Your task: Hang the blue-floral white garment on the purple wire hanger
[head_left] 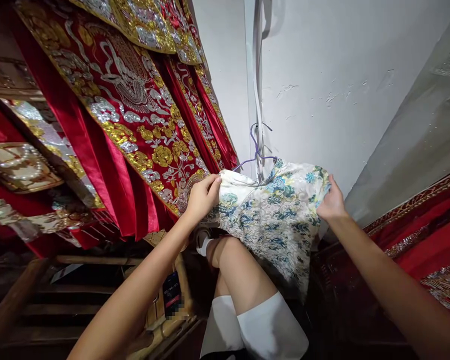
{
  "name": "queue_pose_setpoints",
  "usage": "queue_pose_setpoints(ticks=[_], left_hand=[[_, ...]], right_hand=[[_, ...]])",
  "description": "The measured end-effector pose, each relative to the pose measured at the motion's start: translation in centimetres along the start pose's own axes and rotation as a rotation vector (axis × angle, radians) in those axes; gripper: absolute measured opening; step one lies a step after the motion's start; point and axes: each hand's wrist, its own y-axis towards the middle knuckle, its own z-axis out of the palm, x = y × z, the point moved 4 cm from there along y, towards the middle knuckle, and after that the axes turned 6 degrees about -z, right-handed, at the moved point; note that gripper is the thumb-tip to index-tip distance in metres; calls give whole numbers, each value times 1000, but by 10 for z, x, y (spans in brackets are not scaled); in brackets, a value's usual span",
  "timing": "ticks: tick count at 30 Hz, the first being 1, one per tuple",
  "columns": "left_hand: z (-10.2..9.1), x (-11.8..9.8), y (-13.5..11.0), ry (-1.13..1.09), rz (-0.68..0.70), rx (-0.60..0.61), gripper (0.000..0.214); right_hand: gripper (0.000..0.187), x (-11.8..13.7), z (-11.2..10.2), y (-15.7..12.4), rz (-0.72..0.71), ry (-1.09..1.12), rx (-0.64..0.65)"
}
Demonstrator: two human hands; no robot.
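Observation:
A cream dress with blue and green flowers (275, 220) hangs on a purple wire hanger (255, 150) against the white wall. My left hand (201, 197) is closed on the dress's left shoulder edge. At the right shoulder, my right hand (332, 202) grips the cloth with the fingers curled into it. The dress drapes down over my raised knee (228, 255).
Red garments with gold and silver embroidery (135, 115) hang close at the left. More red embroidered cloth (427, 235) lies at the right under a clear plastic cover (416, 130). A wooden bench (97, 295) and a phone (171, 295) sit below.

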Motion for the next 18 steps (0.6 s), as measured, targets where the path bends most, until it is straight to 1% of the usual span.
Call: queue_pose_setpoints(ticks=[2, 4, 6, 8, 9, 11, 12, 13, 14, 16, 17, 18], left_hand=[[1, -4, 1, 13, 14, -11, 29], [-1, -11, 6, -28, 41, -29, 28], [-7, -19, 12, -95, 63, -80, 25], [-12, -22, 17, -127, 53, -138, 19], [-14, -22, 19, -119, 38, -167, 17], [-16, -15, 20, -97, 6, -227, 18], [-16, -10, 20, -110, -9, -250, 22], [-13, -4, 19, -153, -25, -266, 27], [-10, 2, 17, -220, -44, -273, 32], [1, 10, 12, -417, -83, -288, 41], [7, 11, 9, -536, -98, -306, 46], [13, 9, 5, -645, -108, -327, 50]], right_hand=[[79, 9, -7, 17, 4, 77, -55], [73, 28, -8, 31, -21, 150, -102], [73, 57, -1, 41, -73, 192, -106], [74, 90, 12, 45, -124, 206, -47], [75, 106, 21, 42, -146, 205, 20], [75, 133, 40, 27, -189, 187, 207], [73, 142, 48, 15, -206, 183, 296], [66, 148, 56, 1, -223, 178, 396], [63, 150, 65, -13, -236, 160, 517], [48, 142, 81, -39, -263, 48, 737], [45, 135, 88, -47, -292, -46, 802], [49, 125, 95, -52, -337, -154, 818]])
